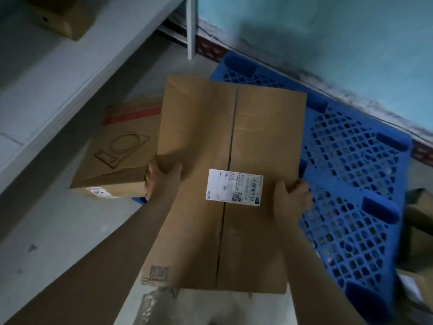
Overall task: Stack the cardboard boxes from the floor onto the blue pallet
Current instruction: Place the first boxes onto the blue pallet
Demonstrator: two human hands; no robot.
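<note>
I hold a long brown cardboard box (232, 141) with a white shipping label and a taped centre seam, lifted in front of me. My left hand (161, 181) grips its left edge, thumb on top. My right hand (291, 202) grips its right edge, fingers curled under. The blue plastic lattice pallet (351, 165) lies on the floor to the right, partly hidden under the box. A second cardboard box (117, 151) with a line drawing and red tape sits at the left; a blue pallet corner peeks out below it.
A pale grey shelf frame (70, 73) runs diagonally at the left, with a small box (68, 17) on it at top left. A teal wall (328, 31) stands behind the pallet. More cardboard (419, 212) lies at the right edge. Grey floor (58, 231) spreads lower left.
</note>
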